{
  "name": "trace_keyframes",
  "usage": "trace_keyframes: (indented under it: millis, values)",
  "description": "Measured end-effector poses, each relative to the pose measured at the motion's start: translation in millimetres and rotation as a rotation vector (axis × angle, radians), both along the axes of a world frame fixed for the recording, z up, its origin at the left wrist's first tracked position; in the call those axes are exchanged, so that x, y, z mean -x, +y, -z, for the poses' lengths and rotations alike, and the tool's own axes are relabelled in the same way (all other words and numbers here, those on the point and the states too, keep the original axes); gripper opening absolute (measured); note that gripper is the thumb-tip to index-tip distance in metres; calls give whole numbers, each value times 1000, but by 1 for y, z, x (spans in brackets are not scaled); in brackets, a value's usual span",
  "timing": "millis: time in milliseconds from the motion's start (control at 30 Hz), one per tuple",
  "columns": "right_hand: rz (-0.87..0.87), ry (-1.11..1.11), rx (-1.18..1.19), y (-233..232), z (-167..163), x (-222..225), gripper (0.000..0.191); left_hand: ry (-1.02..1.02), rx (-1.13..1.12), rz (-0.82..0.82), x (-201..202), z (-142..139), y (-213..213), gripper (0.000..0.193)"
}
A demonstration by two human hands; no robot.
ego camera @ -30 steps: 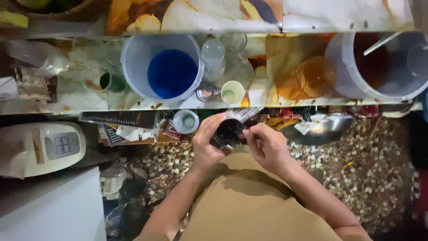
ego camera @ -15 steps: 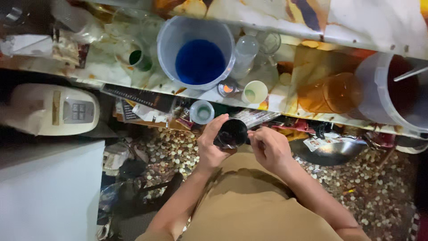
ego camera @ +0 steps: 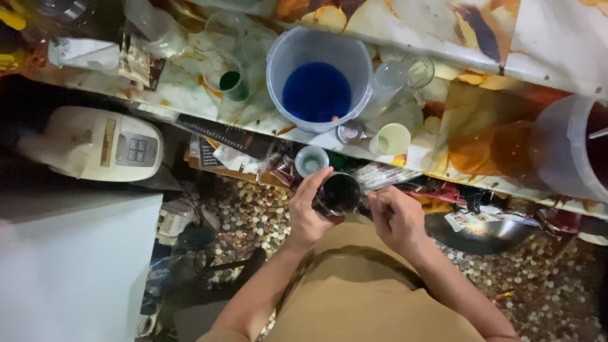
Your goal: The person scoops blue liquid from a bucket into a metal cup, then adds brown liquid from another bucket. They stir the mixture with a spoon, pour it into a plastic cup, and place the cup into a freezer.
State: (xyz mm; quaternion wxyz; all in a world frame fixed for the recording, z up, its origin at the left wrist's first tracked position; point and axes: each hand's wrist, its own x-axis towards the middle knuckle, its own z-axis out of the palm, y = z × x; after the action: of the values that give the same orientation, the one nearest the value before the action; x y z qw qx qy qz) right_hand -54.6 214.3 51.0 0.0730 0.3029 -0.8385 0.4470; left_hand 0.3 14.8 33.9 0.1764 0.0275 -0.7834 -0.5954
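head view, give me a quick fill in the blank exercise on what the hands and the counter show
1. The left hand holds a dark ____ in front of the body.
2. The big bucket on the counter holds ____ liquid.
3. The right hand is to the ____ of the cup in the picture.
4. The floor under the counter is covered in small ____.

Missing words: cup; blue; right; pebbles

Two hands, left (ego camera: 308,212) and right (ego camera: 396,218). One dark cup (ego camera: 339,193) between them. Beyond the cup, on the counter (ego camera: 481,145): one bucket of blue liquid (ego camera: 318,79), one pale cup (ego camera: 391,139).
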Motion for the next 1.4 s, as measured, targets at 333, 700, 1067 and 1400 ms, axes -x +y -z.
trace_keyframes:
  millis: [333, 700, 1067, 1400]
  values:
    - [-78, 70, -98, -2, -15, 3, 18, 54, 25, -1, 1, -1, 1, 88]
    - [-67, -27, 14, 25, -23, 22, 20, 83, 57, -170, 9, -17, 37, 75]
    - [-198, 95, -62, 60, -33, 28, 19, 83, 75, -188, 9, -18, 73, 79]
    - [-194, -13, -16, 81, -32, 23, 22, 82, 66, -239, -2, -20, 100, 79]
